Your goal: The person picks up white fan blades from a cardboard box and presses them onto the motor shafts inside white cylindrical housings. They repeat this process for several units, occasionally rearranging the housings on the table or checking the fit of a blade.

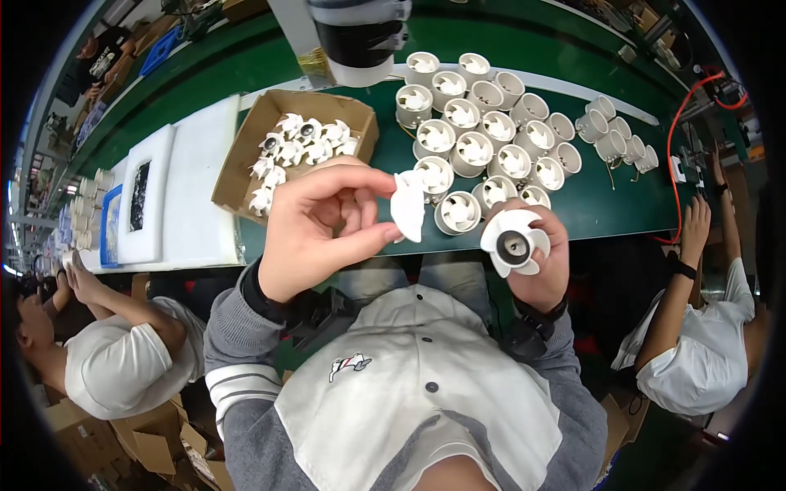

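White impeller [408,206], edge-on to view, is pinched by the left hand [327,217]: thumb and forefinger are parted by just its width, the other fingers loosely curled. It is held in the space between the two hands, its longer visible axis pointed away from the body, with the left hand nearer. Over on the right, a second impeller [514,243] is gripped by the right hand [544,262], fingers bent round its side, its dark-ringed hub turned up to the camera; the two impellers are kept apart.

Now the containers! Beyond the left hand, an open cardboard box [245,155] is well stocked with loose impellers [295,151] (dark hubs are shown by a couple of them). Beyond the right hand, pale round cups [436,139] are crowded on the green table [622,204]; impellers are seated in many, though the farther right ones cannot be read clearly.
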The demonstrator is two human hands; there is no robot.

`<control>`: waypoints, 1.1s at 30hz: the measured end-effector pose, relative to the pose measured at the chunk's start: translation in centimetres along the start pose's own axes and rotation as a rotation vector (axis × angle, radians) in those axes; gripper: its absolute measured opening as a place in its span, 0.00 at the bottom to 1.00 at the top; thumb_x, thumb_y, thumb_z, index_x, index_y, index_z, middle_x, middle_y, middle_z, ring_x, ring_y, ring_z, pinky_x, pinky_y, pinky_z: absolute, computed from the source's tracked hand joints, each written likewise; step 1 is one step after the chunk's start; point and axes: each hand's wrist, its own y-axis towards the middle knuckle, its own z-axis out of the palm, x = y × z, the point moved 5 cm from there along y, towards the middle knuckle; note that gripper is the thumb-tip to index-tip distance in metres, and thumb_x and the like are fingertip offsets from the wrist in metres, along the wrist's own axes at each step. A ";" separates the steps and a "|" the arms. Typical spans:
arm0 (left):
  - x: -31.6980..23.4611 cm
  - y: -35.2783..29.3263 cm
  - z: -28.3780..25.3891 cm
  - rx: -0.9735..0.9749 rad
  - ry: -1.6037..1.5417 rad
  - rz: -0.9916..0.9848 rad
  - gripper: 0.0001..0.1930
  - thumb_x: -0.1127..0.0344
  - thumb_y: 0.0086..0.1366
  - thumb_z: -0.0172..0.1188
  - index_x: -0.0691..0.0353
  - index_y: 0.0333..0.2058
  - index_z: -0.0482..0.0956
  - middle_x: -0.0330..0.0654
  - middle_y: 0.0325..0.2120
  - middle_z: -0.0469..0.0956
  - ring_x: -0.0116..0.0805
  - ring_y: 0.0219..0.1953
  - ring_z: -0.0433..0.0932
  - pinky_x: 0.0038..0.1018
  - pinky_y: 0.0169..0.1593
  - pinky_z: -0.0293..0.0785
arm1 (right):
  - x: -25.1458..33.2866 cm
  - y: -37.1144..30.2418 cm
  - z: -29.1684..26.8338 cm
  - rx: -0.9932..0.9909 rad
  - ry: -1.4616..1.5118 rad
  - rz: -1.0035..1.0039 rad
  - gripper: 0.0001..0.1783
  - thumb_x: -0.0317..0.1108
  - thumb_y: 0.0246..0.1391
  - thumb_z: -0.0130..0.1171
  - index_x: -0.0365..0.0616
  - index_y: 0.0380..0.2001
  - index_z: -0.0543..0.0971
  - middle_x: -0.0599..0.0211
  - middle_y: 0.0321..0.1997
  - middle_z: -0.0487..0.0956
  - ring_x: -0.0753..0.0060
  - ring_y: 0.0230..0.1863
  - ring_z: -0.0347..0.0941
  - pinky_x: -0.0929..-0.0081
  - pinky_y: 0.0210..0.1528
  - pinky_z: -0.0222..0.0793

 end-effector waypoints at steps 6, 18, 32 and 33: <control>1.9 8.1 4.8 0.102 0.898 0.363 0.09 0.76 0.50 0.61 0.67 0.33 0.78 0.45 0.26 0.74 0.38 0.27 0.76 0.29 0.31 0.72 | 10.5 1.8 -3.8 -0.120 -1.208 -0.131 0.17 0.30 0.47 0.61 0.36 0.41 0.76 0.59 0.39 0.75 0.72 0.37 0.70 0.76 0.37 0.66; 11.0 21.3 9.4 0.116 1.408 0.252 0.05 0.75 0.47 0.56 0.66 0.24 0.80 0.55 0.24 0.78 0.50 0.31 0.80 0.37 0.35 0.77 | 10.1 13.9 -15.4 0.103 -1.883 0.247 0.15 0.33 0.42 0.64 0.40 0.36 0.80 0.63 0.27 0.78 0.71 0.28 0.73 0.76 0.32 0.69; 13.6 22.4 8.8 0.220 1.480 0.138 0.05 0.74 0.46 0.57 0.65 0.24 0.80 0.53 0.24 0.78 0.48 0.32 0.79 0.37 0.37 0.76 | 4.8 21.2 -18.1 0.286 -2.125 0.460 0.13 0.36 0.33 0.67 0.45 0.26 0.82 0.59 0.29 0.81 0.58 0.33 0.78 0.67 0.38 0.74; 14.0 22.4 8.8 0.251 1.499 0.132 0.05 0.73 0.48 0.57 0.64 0.25 0.81 0.52 0.24 0.79 0.47 0.32 0.80 0.37 0.36 0.77 | 4.5 21.3 -18.2 0.289 -2.121 0.461 0.13 0.36 0.33 0.67 0.45 0.26 0.82 0.59 0.29 0.81 0.58 0.33 0.78 0.67 0.38 0.74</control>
